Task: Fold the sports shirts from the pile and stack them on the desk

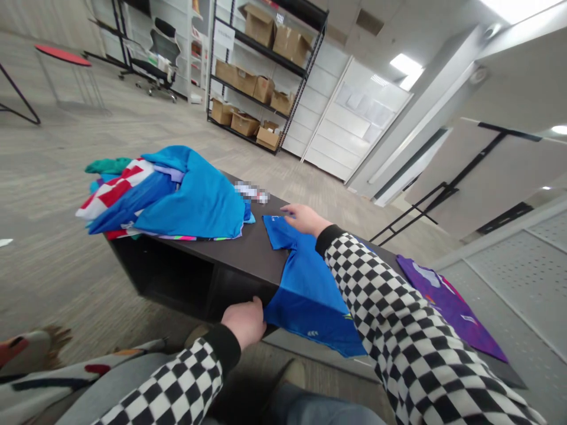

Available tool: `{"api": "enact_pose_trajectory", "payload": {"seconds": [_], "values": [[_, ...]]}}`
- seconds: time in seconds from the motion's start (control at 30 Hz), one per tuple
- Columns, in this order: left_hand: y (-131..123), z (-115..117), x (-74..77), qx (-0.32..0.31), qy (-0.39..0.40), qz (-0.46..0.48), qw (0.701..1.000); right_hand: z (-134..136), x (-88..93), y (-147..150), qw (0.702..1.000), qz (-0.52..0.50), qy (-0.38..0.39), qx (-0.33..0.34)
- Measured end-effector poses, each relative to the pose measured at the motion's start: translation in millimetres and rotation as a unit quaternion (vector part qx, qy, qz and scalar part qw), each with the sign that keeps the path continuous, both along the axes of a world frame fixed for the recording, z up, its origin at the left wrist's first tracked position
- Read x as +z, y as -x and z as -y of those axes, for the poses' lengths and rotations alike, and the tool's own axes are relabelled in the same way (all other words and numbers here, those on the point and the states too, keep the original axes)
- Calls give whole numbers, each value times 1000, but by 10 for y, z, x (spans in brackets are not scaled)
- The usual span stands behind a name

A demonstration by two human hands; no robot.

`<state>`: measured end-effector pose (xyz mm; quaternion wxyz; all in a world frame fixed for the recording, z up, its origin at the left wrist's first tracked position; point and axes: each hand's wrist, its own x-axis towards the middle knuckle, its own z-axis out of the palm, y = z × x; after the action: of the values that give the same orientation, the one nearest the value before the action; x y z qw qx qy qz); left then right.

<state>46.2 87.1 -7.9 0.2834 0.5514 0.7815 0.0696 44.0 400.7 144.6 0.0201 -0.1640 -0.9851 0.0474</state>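
A blue short-sleeved shirt [310, 277] is spread across a dark cabinet top [261, 254], its lower part hanging over the near edge. At the hanging left side of the shirt, my left hand [245, 321] is closed with the cloth edge at its fingers; the fingertips are partly hidden. My right hand [306, 219] is over the shirt's far upper part by the sleeve, fingers stretched out to the left and holding nothing visible. Whether it touches the cloth is hard to tell. Black-and-white checked sleeves cover both arms.
A heap of clothes [190, 195], blue, red-and-white and green, sits on the cabinet's left end. Beyond it lies a small blurred item [252, 192]. A purple shirt [452, 307] lies on the right end. Shelves with cardboard boxes [245, 124] stand behind.
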Motion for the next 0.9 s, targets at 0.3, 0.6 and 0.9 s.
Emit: {"api": "enact_pose_trajectory", "payload": {"seconds": [0.3,0.6,0.9], "values": [[-91,-184,-55,-50,9,43,998,275,-276,704,993,69,-51,-84],[-238,-128,170,-132,-1,69,989,237,-274,769,991,63,19,-113],[-431,19,500,-195,-85,120,970,-292,618,-80,900,-179,310,-247]]}}
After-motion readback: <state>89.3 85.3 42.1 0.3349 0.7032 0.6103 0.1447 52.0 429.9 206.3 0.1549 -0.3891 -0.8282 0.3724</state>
